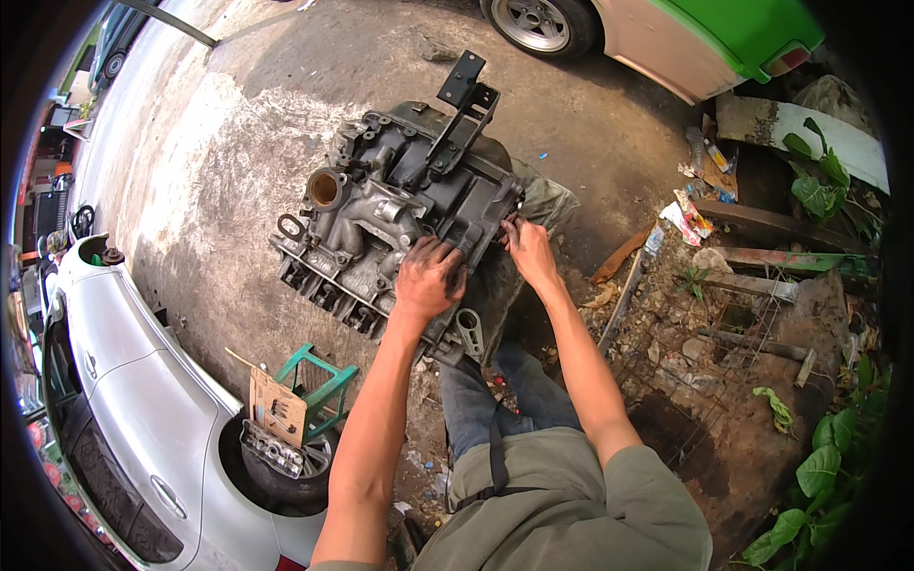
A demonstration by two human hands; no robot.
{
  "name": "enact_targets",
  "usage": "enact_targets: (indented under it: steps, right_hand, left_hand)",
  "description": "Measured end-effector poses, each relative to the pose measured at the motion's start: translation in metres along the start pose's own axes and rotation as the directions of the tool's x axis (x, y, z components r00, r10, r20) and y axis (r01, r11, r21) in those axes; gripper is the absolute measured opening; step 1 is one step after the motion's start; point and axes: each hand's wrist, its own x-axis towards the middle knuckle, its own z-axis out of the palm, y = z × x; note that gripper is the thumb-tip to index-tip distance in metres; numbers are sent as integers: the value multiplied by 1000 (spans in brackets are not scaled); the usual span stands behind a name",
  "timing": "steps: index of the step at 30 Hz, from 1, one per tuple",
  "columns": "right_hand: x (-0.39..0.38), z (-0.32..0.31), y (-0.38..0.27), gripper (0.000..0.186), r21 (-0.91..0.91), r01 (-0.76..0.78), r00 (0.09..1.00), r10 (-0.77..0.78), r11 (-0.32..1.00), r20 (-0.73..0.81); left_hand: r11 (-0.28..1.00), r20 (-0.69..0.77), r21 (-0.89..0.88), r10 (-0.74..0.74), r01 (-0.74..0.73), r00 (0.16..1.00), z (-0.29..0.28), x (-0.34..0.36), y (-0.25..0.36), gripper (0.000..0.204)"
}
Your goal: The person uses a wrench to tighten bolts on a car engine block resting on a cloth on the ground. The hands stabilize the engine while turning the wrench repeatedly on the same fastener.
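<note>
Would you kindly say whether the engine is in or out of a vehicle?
Out: the engine sits outdoors, apart from the silver car and green vehicle.

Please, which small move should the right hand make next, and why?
Perhaps the right hand should work gently at the engine's edge: its curled fingers are right there, and the left hand, resting on the engine, could steady it.

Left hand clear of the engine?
No, the left hand rests on the engine, fingers bent over its dark upper surface.
</note>
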Motion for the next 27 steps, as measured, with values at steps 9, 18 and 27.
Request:
enact_targets:
  steps: [9,18,27]
  right_hand:
    - [7,-3,2,19,-11,-24,998,25,1000,66]
    - [-20,7,10,16,-27,200,979,-201,979,-29]
    - [10,12,62,26,598,-495,856,473,630,210]
  left_hand:
    - [1000,56,12,-10,9,998,0,-2,-2,21]
    - [1000,14,-7,12,-12,1000,-3,1,1,17]
    - [1000,-7,-4,11,-11,1000,-2,2,1,16]
